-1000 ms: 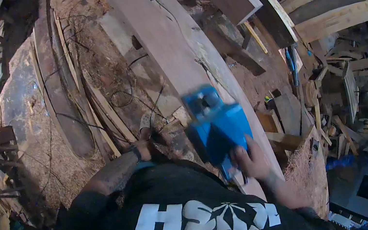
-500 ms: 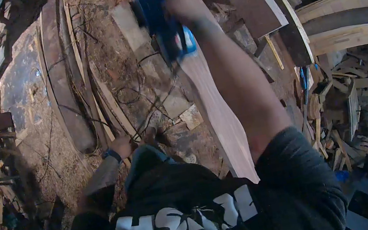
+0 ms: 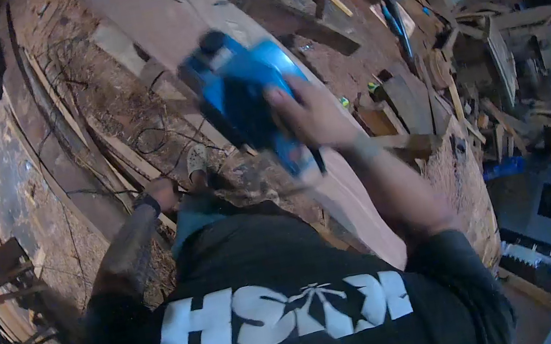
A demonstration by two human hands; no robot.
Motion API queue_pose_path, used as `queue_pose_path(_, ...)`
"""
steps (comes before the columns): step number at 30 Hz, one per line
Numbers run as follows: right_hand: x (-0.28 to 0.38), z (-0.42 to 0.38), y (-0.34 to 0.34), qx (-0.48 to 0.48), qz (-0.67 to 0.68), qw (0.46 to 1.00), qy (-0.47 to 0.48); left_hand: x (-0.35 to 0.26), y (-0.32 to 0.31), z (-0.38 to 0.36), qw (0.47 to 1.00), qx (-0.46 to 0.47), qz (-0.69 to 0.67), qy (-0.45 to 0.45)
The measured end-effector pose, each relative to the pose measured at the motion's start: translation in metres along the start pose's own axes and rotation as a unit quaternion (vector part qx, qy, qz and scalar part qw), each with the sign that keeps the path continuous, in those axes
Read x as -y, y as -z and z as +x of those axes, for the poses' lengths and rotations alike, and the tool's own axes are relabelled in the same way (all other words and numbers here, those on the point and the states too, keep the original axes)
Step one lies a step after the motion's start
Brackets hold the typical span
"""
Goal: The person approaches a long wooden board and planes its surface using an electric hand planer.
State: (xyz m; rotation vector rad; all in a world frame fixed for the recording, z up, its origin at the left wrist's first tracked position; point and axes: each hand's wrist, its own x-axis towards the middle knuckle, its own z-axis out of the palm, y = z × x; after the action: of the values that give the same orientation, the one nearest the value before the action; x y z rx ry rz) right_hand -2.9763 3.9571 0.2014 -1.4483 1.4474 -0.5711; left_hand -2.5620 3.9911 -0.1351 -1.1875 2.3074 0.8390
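Head view: right hand (image 3: pixel 314 117) grips boxy blue planer (image 3: pixel 244 96) on smooth plank (image 3: pixel 190 21); left hand (image 3: pixel 162 190) unclear.

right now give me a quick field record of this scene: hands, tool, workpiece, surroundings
right hand: shut on the blue electric hand planer, grip on its handle
left hand: hangs low by the leg, holds nothing visible
workpiece: long reddish wooden plank beneath the planer
floor: sawdust, offcuts, thin dark cables
right side: stacked timber scraps

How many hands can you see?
2. The right hand grips the blue planer over the long plank. The left hand hangs low beside the person's leg.
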Motion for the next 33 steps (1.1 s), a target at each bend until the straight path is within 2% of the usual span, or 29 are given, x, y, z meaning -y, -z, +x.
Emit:
queue_pose_path(1, -0.028, -0.050, 0.008, 0.018, 0.027, 0.998, -0.046, -0.016, -0.003, 0.005, 1.000, 0.008, 0.028, -0.010)
queue_pose_path(2, -0.052, -0.101, 0.014, 0.006, 0.019, 0.998, -0.063, -0.057, 0.022, 0.003, 0.997, 0.056, -0.041, 0.017)
queue_pose_path(4, -0.075, -0.200, 0.028, 0.018, 0.033, 0.993, -0.110, -0.121, 0.048, 0.011, 0.994, 0.098, -0.005, -0.039)
queue_pose_path(5, -0.105, -0.246, 0.027, -0.031, -0.029, 0.999, -0.032, -0.142, 0.052, 0.014, 0.991, 0.119, 0.013, -0.066)
queue_pose_path(6, -0.135, -0.291, 0.026, -0.081, -0.091, 0.991, 0.046, -0.157, 0.037, 0.023, 0.988, 0.127, 0.046, -0.076)
queue_pose_path(8, -0.145, -0.371, 0.033, -0.076, -0.052, 0.994, -0.056, -0.178, -0.021, 0.059, 0.980, 0.140, 0.108, -0.093)
queue_pose_path(9, -0.149, -0.405, 0.035, -0.077, -0.018, 0.993, -0.093, -0.194, -0.045, 0.073, 0.941, 0.188, 0.222, -0.172)
queue_pose_path(11, -0.161, -0.446, 0.037, -0.084, 0.043, 0.992, -0.081, -0.232, -0.049, 0.068, 0.921, 0.183, 0.234, -0.250)
queue_pose_path(13, -0.178, -0.464, 0.042, -0.090, 0.039, 0.994, -0.039, -0.254, -0.018, 0.036, 0.962, 0.088, 0.075, -0.247)
queue_pose_path(14, -0.181, -0.457, 0.045, -0.067, 0.023, 0.997, -0.044, -0.256, -0.015, 0.026, 0.968, 0.044, 0.013, -0.248)
queue_pose_path(16, -0.186, -0.433, 0.052, -0.019, 0.013, 0.998, -0.059, -0.232, -0.038, 0.028, 0.966, -0.023, -0.025, -0.257)
queue_pose_path(17, -0.186, -0.415, 0.055, 0.004, 0.019, 0.997, -0.071, -0.215, -0.045, 0.030, 0.971, -0.008, -0.015, -0.238)
queue_pose_path(19, -0.157, -0.358, 0.047, -0.024, 0.021, 0.999, -0.044, -0.180, -0.049, 0.030, 0.980, 0.021, 0.003, -0.199)
queue_pose_path(21, -0.132, -0.297, 0.035, -0.036, 0.016, 0.997, -0.067, -0.159, -0.032, 0.021, 0.989, 0.036, 0.033, -0.143)
queue_pose_path(23, -0.104, -0.226, 0.027, 0.008, 0.014, 0.994, -0.111, -0.137, -0.012, 0.010, 0.993, 0.052, 0.063, -0.089)
queue_pose_path(25, -0.068, -0.155, 0.015, -0.005, -0.004, 0.998, -0.065, -0.101, -0.023, 0.011, 0.994, 0.047, 0.065, -0.073)
queue_pose_path(28, -0.024, -0.050, -0.004, -0.028, -0.010, 0.999, -0.012, -0.027, -0.073, 0.028, 0.985, -0.043, -0.013, -0.168)
queue_pose_path(29, -0.019, -0.013, -0.012, -0.032, 0.013, 0.999, 0.007, -0.031, -0.049, 0.018, 0.967, -0.074, 0.096, -0.223)
queue_pose_path(30, -0.012, 0.026, -0.021, -0.071, -0.009, 0.995, 0.065, -0.036, -0.024, 0.009, 0.975, -0.027, 0.138, -0.170)
queue_pose_path(31, 0.006, 0.060, -0.023, -0.078, -0.009, 0.994, 0.079, -0.045, 0.013, -0.003, 0.988, 0.005, 0.096, -0.123)
queue_pose_path(33, 0.025, 0.135, -0.032, -0.098, -0.027, 0.986, 0.132, -0.040, 0.041, -0.012, 0.996, 0.024, 0.051, -0.067)
